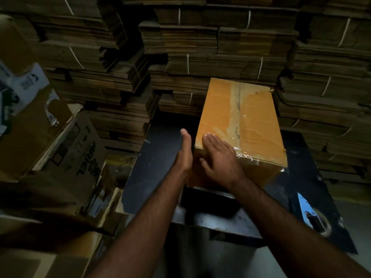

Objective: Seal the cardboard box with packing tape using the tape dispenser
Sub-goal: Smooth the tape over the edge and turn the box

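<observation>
While my right hand (220,157) lies flat on the near corner of the box (241,125), fingers straight and holding nothing, my left hand (185,151) stands open just beside the box's left side. I think I am rubbing the tape (236,109) down. It runs along the top seam and wrinkles at the near edge. The box sits on the dark table (160,157). The dispenser (313,213) lies well apart by my right arm. Next I should press the wrinkles flat.

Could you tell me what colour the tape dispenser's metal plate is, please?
Light blue-silver, on the tape dispenser at the lower right of the head view.
</observation>
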Demonstrator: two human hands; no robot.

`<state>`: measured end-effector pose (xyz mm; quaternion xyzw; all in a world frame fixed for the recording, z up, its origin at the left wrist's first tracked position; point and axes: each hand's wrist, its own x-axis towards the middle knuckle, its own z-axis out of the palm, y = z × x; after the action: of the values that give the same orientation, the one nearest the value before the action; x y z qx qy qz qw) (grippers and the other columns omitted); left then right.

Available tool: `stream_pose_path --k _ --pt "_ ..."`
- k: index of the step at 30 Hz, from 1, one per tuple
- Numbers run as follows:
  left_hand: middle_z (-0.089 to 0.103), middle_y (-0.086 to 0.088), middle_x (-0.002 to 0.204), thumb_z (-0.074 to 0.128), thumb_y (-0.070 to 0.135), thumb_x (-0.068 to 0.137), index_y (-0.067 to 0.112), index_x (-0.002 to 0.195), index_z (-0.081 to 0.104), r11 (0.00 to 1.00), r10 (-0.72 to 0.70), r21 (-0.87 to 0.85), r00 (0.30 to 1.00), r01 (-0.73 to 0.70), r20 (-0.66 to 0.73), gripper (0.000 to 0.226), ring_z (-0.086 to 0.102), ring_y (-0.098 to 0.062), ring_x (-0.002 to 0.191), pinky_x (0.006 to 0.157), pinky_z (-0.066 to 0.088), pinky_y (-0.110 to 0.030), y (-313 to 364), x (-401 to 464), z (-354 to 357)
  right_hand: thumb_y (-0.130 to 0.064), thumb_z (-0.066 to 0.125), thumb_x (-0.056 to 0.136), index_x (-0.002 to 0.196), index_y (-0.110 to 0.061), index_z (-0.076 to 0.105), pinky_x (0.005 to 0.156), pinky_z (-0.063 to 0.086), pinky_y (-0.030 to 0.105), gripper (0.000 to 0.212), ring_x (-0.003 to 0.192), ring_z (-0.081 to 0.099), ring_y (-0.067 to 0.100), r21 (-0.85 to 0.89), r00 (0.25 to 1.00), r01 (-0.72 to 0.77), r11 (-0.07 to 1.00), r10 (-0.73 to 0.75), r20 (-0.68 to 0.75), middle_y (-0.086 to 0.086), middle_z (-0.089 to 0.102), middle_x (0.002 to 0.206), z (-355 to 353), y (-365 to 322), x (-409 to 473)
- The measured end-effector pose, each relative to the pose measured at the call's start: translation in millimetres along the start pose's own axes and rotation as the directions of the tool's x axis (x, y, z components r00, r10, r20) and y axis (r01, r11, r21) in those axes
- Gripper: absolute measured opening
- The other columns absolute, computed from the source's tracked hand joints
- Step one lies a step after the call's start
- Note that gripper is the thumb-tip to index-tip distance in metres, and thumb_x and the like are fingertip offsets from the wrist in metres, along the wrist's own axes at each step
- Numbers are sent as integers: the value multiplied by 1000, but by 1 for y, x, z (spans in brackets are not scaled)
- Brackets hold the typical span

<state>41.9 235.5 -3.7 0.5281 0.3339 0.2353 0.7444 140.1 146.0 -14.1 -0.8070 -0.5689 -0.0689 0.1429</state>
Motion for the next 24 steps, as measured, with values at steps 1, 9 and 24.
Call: stream_pose_path --k 1,9,24 --pt "30 13 154 10 59 102 21 156 26 998 55 29 998 -55 -3 68 27 -3 139 102 23 -19 2 -2 -2 -41 47 85 148 -6 39 115 31 42 73 144 34 25 21 1000 -12 1000 12 -7 12 40 153 -4 2 -1" --pt "-2 9 166 16 90 79 24 159 0 884 342 275 925 -377 169 105 1 -4 152 123 7 -27 -30 20 5 -41 31 102 138 -7 55 105 39 39 55 133 49 24 -105 974 -183 977 165 -157 11 54 142 13 3 -8" --pt "17 -5 164 42 30 104 9 156 26 263 549 699 699 -665 459 58 12 -18 152 123 15 -29 -30 39 -26 -43 23 104 141 -7 50 113 26 38 58 138 42 26 -103 962 -250 963 234 -143 12 51 145 -14 27 -26"
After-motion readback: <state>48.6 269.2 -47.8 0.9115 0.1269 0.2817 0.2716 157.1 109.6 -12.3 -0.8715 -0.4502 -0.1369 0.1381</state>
